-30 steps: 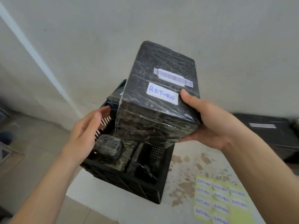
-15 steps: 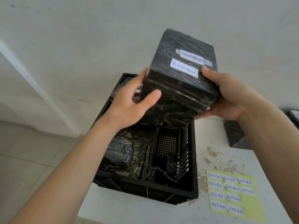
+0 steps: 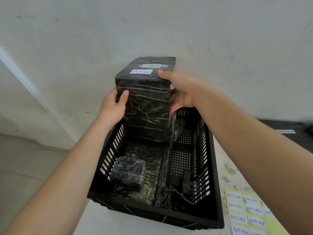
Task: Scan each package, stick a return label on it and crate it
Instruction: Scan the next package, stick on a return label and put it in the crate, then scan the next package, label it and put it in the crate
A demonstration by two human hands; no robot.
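Note:
A tall black film-wrapped package (image 3: 147, 109) stands upright at the far end of the black slatted crate (image 3: 214, 180). Its top bears a white RETURN label (image 3: 141, 71) and a barcode strip (image 3: 153, 65). My left hand (image 3: 113, 106) grips its left side and my right hand (image 3: 181, 89) holds its top right edge and right side. Whether its base touches the crate floor is hidden. A small wrapped package (image 3: 128, 172) lies on flat wrapped packages in the crate's near left.
A yellow sheet of RETURN labels (image 3: 245, 212) lies on the stained white table right of the crate. Another black package with a barcode (image 3: 286, 131) sits at the far right. A wall rises just behind the crate; the floor lies to the left.
Both hands have lowered the labelled package from above the crate down into its far end and turned it upright. The view has tilted down over the crate.

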